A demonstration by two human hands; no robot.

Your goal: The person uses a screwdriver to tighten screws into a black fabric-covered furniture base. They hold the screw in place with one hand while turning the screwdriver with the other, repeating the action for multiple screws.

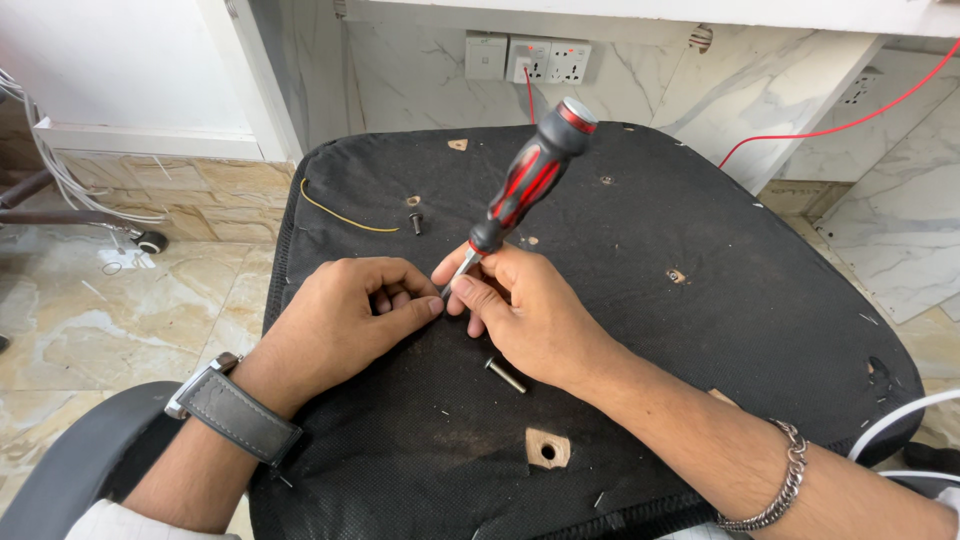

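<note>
A black fabric chair seat (700,330) lies upside down before me, with several torn spots showing wood and bolt holes. My right hand (520,315) grips the shaft of a red-and-black screwdriver (530,180), whose handle tilts up and to the right. My left hand (345,320) is curled at the screwdriver's tip, thumb pressed toward it; whatever it pinches is hidden. A loose silver bolt (505,376) lies just below my right hand. A black bolt (416,222) stands upright in a hole farther back.
A yellow wire (340,213) lies on the seat's back left. A wooden patch with a hole (547,449) shows near the front edge. Wall sockets (550,62) and a red cable (850,122) are behind. A chair wheel (152,241) rests on the tiled floor at left.
</note>
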